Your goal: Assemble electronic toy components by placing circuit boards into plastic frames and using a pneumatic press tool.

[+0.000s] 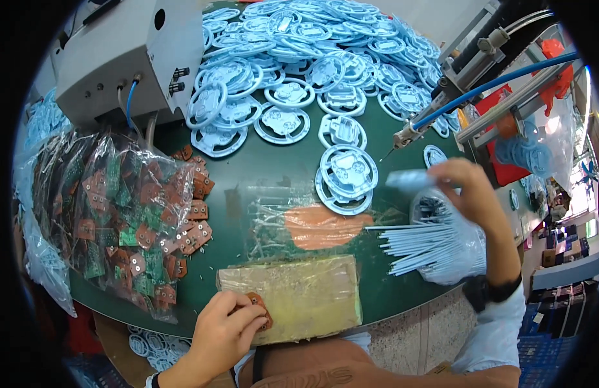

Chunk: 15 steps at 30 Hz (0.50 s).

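At the lower centre of the frame, the left hand pinches a small brown circuit board against the yellowish taped block on the green desk. The board looks light, stiff and thin, best held by its edges. At the right, the right hand closes around a pale blue piece, blurred, so its shape is hard to tell. Below it lie pale blue sticks. Light blue wheel-shaped parts fill the upper desk.
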{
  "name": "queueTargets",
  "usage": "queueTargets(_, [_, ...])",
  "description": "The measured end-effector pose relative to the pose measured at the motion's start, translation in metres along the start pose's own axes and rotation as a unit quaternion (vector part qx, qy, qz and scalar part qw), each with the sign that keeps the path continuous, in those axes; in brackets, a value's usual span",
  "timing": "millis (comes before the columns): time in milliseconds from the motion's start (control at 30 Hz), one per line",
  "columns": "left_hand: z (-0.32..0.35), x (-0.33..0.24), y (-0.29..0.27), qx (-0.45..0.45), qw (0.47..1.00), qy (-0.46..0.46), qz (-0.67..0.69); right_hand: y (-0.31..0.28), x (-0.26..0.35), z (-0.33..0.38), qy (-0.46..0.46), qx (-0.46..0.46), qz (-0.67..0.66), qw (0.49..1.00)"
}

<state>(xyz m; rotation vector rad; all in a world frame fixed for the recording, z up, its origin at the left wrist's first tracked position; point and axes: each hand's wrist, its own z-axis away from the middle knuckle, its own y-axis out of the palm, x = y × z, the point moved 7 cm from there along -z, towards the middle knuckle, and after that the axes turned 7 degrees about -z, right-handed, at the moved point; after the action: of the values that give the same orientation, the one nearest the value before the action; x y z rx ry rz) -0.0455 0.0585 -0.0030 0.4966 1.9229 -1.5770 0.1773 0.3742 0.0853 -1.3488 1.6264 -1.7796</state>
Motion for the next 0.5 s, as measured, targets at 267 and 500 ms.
queueTargets(267, [0.006,0.002,-0.001,-0.050,0.998,-0.030,-0.004,0.115,0.135,0.084,-0.274,0.099,-0.182,0.939])
queueTargets(500, [0.013,0.001,-0.004,-0.105,0.991,-0.059,-0.065,0.085,0.027,0.061,-0.063,-0.085,0.009,0.994])
